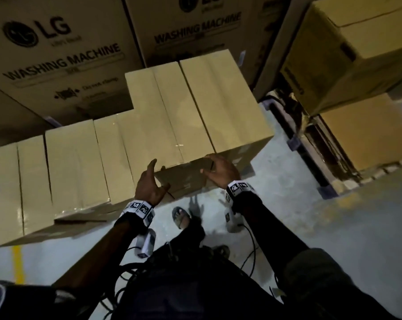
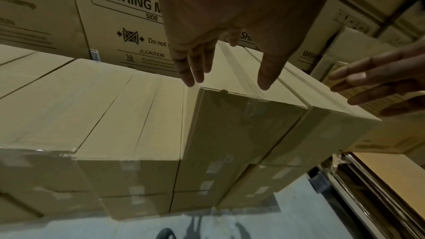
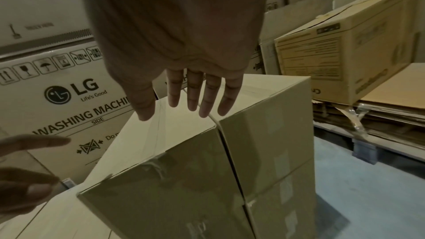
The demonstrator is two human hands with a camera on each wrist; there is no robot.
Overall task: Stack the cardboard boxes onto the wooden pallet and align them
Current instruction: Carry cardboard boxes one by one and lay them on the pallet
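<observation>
Fingers (image 2: 264, 77) of the left hand (image 1: 149, 188) are spread and straight, holding nothing, poised just above the near top edge of the upper tier. Fingers of the right hand (image 1: 220, 170) are likewise extended and empty, at the near corner of the same tier; whether they touch the cardboard cannot be told.

Washing-machine cartons (image 1: 56, 54) form the backdrop, standing directly behind the stack. Stack of plain cardboard boxes (image 1: 80, 162): several rows already placed side by side on the lower level, sitting low over the grey floor (image 1: 299, 227). Upper tier (image 1: 195, 107): two long boxes set at the right end, flanks touching.

The wooden pallet itself is hidden beneath the stack and cannot be confirmed.

Progress, as judged: most stacking appears done; the upper level covers only the right end, so further boxes and final squaring seem to remain.

Orientation: each box lies flat, its long axis running from the person toward the washing-machine cartons, short taped ends facing the person. The near ends of the two top boxes look roughly flush.
</observation>
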